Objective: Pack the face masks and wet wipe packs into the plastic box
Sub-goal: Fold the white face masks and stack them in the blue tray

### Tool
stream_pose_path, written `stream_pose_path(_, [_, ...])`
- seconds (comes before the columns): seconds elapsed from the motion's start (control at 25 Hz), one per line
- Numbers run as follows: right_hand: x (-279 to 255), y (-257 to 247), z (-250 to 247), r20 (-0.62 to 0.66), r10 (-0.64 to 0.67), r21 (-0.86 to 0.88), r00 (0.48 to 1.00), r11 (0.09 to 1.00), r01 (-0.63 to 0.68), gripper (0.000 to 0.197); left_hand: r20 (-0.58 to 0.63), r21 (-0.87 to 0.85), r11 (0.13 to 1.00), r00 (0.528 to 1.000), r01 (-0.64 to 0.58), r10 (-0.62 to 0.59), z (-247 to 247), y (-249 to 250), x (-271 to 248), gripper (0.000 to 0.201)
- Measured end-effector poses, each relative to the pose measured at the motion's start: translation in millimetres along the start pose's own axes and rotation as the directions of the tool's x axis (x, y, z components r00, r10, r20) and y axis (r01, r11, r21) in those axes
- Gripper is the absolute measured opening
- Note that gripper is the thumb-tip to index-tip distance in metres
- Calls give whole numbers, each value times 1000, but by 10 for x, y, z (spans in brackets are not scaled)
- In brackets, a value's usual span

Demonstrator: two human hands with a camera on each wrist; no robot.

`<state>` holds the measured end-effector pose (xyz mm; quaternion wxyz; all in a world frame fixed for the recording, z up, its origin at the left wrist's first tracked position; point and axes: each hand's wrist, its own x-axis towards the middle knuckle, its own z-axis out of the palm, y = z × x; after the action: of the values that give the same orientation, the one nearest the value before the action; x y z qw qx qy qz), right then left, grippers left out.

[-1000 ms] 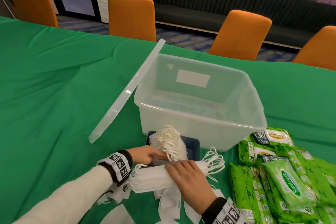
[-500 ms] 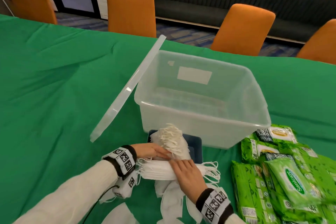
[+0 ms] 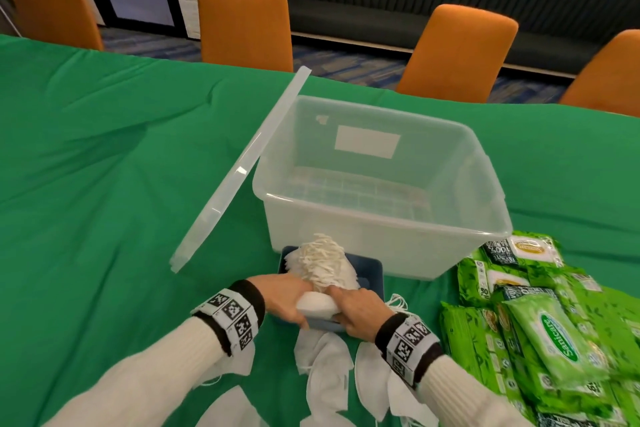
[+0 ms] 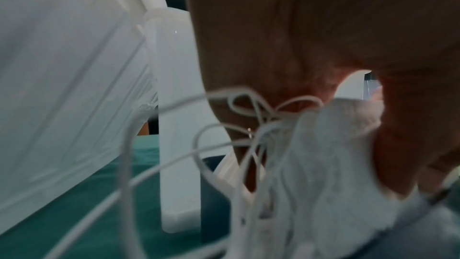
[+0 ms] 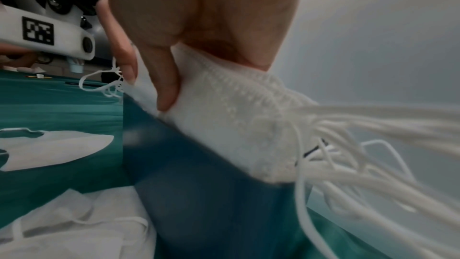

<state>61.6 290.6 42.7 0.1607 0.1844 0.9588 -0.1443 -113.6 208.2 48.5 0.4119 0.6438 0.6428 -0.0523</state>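
My left hand (image 3: 289, 295) and right hand (image 3: 358, 314) curl round a stack of face masks (image 3: 317, 302) over the blue tray (image 3: 372, 276), at six o'clock of the plastic box (image 3: 381, 236); wet wipe packs (image 3: 554, 329) at four.

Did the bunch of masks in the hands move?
Yes. The mask stack went forward, off the loose masks, onto the blue tray by the plastic box.

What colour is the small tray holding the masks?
Dark blue tray, clearest in the head view.
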Motion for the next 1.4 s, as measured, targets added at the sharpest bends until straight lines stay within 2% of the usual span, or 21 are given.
stream_pose_path(0.12, [4, 6, 7, 23, 9, 42, 1000, 999, -10, 41, -11, 117, 993, 1000, -5, 6, -54, -23, -29, 30])
stream_pose_path(0.28, [-30, -40, 93, -8, 21, -11, 1000, 1000, -21, 41, -70, 256, 965, 995, -54, 74, -49, 59, -18, 37])
stream_pose_path(0.36, [-16, -77, 95, 9, 25, -46, 1000, 999, -24, 42, -105, 283, 959, 993, -26, 58, 24, 67, 5, 39])
stream_pose_path(0.56, [-137, 95, -23, 134, 91, 116, 987, 988, -107, 47, -126, 240, 971, 992, 6, 25, 109, -9, 3, 35])
stream_pose_path(0.68, [-224, 224, -103, 165, 102, 45, 981, 993, -111, 47, -146, 200, 979, 989, 25, 4, 145, -26, 8, 32])
stream_pose_path(0.84, [-148, 206, 22, 120, 104, -28, 987, 994, -101, 42, -140, 278, 960, 990, 35, 5, 214, -84, 34, 32])
stream_pose_path(0.92, [-132, 186, 98, 117, 118, -48, 986, 992, -113, 42, -126, 234, 972, 992, 8, 22, 251, -125, -2, 33])
stream_pose_path(1.0, [-142, 184, 92, 100, 117, -61, 988, 992, -111, 41, -210, 136, 991, 978, 8, 21, 255, -145, -54, 33])
stream_pose_path(1.04, [-164, 192, 60, 102, 130, -49, 986, 991, -126, 40, -266, 100, 994, 964, 34, -6, 260, -135, -72, 31])
stream_pose_path(1.12, [-183, 227, 8, 107, 176, -25, 979, 984, -175, 32, -343, 114, 980, 932, 163, -115, 259, -71, -95, 25])
stream_pose_path(1.2, [-183, 238, -14, 107, 205, -81, 973, 977, -197, 25, -365, 291, 909, 913, 298, -183, 224, 12, -80, 22])
stream_pose_path(1.28, [-167, 205, 1, 120, 204, -164, 972, 969, -183, 23, -334, 426, 841, 922, 333, -196, 216, 84, -40, 24])
stream_pose_path(1.4, [-106, 201, 64, 124, 170, -187, 978, 972, -145, 21, -297, 477, 808, 929, 345, -221, 231, 128, 31, 29])
